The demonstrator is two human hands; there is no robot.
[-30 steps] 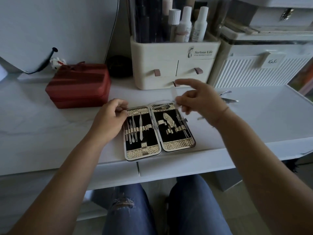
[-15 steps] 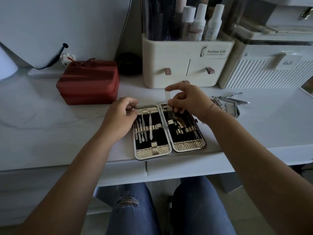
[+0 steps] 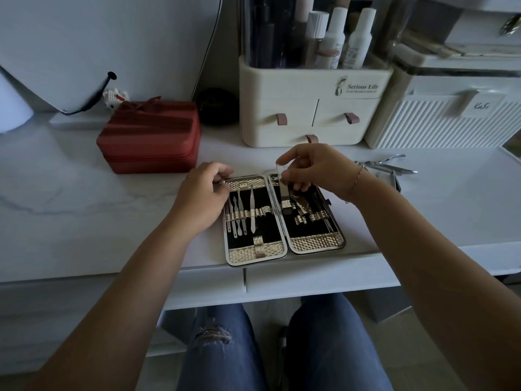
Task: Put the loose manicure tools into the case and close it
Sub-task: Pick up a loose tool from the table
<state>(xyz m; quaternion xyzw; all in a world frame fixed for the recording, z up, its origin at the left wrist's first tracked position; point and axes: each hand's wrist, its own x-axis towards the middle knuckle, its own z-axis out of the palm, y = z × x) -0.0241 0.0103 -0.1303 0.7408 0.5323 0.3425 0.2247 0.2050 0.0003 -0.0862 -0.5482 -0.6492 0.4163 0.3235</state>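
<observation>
One white table (image 3: 84, 215) bears our open case (image 3: 315, 241) at six o'clock; our left hand (image 3: 203, 193) curls its fingers on the case's eleven o'clock corner; loose tools (image 3: 387, 166) lie at its three o'clock; our right hand (image 3: 315, 170) pinches a pale file (image 3: 284, 191) upright over the right half

— Open case (image 3: 315, 244) flat on the white table (image 3: 70, 207), near the front edge. Left hand (image 3: 201, 196) pinching its corner at 10 o'clock.

— And the right hand (image 3: 315, 170)?

— Over the right half, pinching a pale flat file (image 3: 282, 179). Standing up, low end down by a gold loop (image 3: 286, 204).

— More tools?

— Thin tools (image 3: 239, 213) tucked in the left half. Loose metal tools (image 3: 386, 167) on the table at 2 o'clock from the case. Red box (image 3: 149, 136) at 10 o'clock, cream drawer box (image 3: 310, 114) at 12.
</observation>
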